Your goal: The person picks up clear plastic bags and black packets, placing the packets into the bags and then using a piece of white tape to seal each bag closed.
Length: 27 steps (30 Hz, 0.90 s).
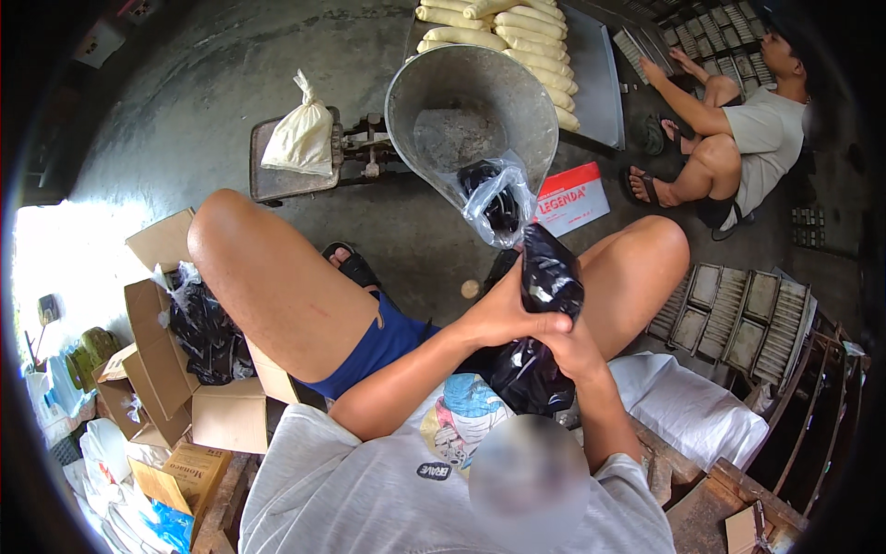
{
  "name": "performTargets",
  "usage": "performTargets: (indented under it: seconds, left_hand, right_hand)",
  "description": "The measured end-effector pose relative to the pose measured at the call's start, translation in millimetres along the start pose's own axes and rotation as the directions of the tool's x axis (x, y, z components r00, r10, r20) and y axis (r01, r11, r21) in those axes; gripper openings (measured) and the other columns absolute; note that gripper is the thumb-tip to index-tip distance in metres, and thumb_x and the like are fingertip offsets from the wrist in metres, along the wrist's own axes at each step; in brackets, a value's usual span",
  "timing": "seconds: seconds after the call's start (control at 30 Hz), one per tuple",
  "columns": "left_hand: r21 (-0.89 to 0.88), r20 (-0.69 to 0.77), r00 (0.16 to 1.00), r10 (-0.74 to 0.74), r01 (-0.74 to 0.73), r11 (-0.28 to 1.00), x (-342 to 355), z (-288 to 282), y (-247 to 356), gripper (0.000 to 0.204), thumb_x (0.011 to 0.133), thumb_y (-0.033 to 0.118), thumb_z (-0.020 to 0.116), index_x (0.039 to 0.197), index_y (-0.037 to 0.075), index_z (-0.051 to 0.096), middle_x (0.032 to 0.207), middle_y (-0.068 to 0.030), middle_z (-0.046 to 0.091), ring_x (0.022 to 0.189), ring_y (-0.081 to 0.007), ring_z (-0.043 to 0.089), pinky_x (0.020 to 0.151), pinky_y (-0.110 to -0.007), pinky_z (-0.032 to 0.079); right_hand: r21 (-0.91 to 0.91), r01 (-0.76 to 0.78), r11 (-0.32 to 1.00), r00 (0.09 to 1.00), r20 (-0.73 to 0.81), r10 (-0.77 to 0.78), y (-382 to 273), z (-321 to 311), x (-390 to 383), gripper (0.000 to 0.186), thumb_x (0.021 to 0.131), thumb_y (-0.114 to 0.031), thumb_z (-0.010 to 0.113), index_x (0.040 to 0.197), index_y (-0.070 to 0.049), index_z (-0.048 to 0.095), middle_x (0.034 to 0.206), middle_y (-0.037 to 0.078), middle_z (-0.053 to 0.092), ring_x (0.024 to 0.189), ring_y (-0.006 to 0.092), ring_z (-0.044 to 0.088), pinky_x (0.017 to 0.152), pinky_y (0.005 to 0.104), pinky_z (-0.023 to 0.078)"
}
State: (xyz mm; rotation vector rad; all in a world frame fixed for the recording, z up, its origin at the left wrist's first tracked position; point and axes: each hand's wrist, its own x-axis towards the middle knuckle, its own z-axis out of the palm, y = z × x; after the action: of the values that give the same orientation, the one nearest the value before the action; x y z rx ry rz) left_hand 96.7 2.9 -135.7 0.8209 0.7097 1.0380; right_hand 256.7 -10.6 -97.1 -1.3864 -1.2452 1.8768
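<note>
Black bag (552, 277) upright between the seated person's knees, glossy, pinched in at mid-height. Left hand (503, 312) closed around its waist, thumb reaching across toward the other hand. Right hand (568, 346) also gripping the bag from the right; its fingers are mostly hidden. Bag's lower part bulges below both hands, near the lap.

Just above the bag's top: clear bag (520, 189) with black material inside, at the narrow end of a metal pan (480, 69). Cannot tell whether clear and black bags are joined.

Left of pan: scale (268, 189) bearing a tied cream bag (303, 138). Beyond pan: stacked pale rolls (531, 42). Right of pan: red-and-white box (570, 203) on the floor. Upper right: crouching co-worker (766, 138), hands at metal moulds (651, 55).
</note>
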Motion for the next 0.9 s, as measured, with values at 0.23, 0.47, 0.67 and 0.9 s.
performTargets:
  seconds: [0.23,0.47,0.67,0.9]
  left_hand:
    - [0.672,-0.351,0.923,0.159,0.130,0.729,-26,-33,48,0.061,0.097,0.017,0.053,0.149,0.002,0.025,0.077,-0.0127,0.064,0.073,-0.0263,0.064,0.071,-0.037,0.050]
    - [0.863,-0.348,0.852,0.391,0.128,0.489,-27,-40,23,0.076,0.087,0.004,0.059,0.152,0.002,0.018,0.094,-0.0166,0.062,0.081,-0.0297,0.061,0.074,-0.039,0.050]
    - [-0.256,-0.019,0.997,0.069,-0.071,0.964,-27,10,4,0.076,0.084,0.034,0.075,0.141,-0.001,0.038,0.118,-0.0113,0.059,0.108,-0.0184,0.058,0.096,-0.032,0.045]
    - [-0.426,-0.206,0.959,-0.197,0.094,0.900,-1,15,1,0.049,0.076,0.016,0.081,0.116,0.000,0.058,0.106,-0.0067,0.065,0.098,-0.0145,0.062,0.088,-0.030,0.049]
  right_hand:
    - [0.163,0.034,0.986,0.981,0.185,-0.064,-12,-19,-10,0.061,0.077,-0.004,0.075,0.130,0.000,0.047,0.105,0.009,0.063,0.095,0.0159,0.060,0.082,0.0275,0.048]
    - [0.194,0.048,0.980,0.996,0.065,-0.061,-21,-9,-21,0.045,0.072,-0.014,0.079,0.109,0.004,0.060,0.083,0.006,0.063,0.075,0.0136,0.059,0.068,0.0256,0.045]
    - [-0.007,0.168,0.986,0.985,0.043,-0.168,-15,1,-10,0.045,0.081,-0.004,0.070,0.122,-0.001,0.054,0.113,0.009,0.060,0.104,0.0188,0.058,0.091,0.0327,0.046]
    - [-0.321,0.080,0.944,0.995,-0.038,-0.097,-5,20,14,0.036,0.085,-0.009,0.061,0.118,0.003,0.055,0.110,0.018,0.062,0.104,0.0284,0.061,0.087,0.0390,0.048]
